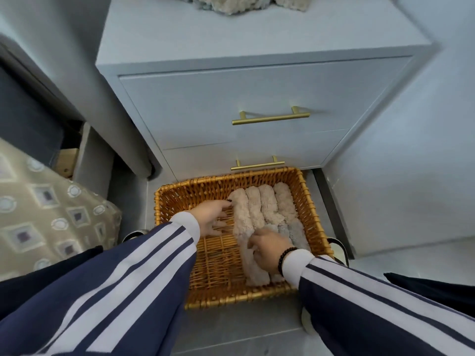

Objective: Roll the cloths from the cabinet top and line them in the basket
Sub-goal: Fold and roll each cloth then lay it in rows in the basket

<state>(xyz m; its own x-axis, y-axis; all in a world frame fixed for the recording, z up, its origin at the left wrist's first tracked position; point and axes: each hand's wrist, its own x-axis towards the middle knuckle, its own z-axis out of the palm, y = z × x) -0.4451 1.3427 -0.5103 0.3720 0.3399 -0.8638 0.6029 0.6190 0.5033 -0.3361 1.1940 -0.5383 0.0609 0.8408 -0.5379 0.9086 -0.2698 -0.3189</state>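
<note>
Right hand (pixel 267 246) grips the leftmost rolled cloth (pixel 243 222) in the wicker basket (pixel 174 199), beside several rolls already lined up. Left hand (pixel 212 217) rests open on the bare basket floor. More unrolled cloths (pixel 244 2) wait on the cabinet top (pixel 231 37).

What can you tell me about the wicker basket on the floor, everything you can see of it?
The basket is rectangular, woven of golden-brown wicker, with a thick braided rim. It sits on the floor against the cabinet. Rolled fluffy cloths line its right half; the left half shows bare weave. The left hand reaches inside; the right hand grips a roll.
</note>
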